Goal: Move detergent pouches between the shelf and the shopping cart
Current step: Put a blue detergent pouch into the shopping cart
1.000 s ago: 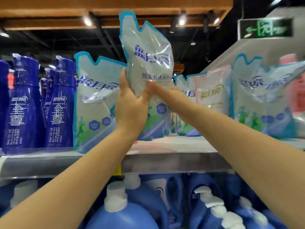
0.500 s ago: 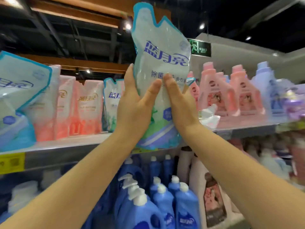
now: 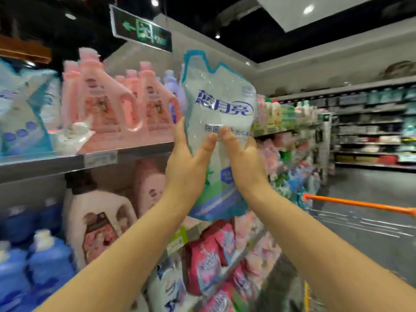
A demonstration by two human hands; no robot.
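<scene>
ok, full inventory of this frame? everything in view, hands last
detergent pouch: one, clear with blue edge, held up mid-frame
shelf pouches: a few, blue-white, upper shelf, far left
pink bottles: several, pink, upper shelf
blue jugs: several, blue, under that shelf, left
white jug: one, white, beside the blue jugs
pink packs: several, pink, low centre
shopping cart: one, orange handle, right
exit sign: one, green, overhead
left hand: grips the pouch's left side
right hand: grips its right side

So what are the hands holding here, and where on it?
Both hold one detergent pouch upright: left hand and right hand grip its middle from opposite sides, thumbs on the front.
</scene>
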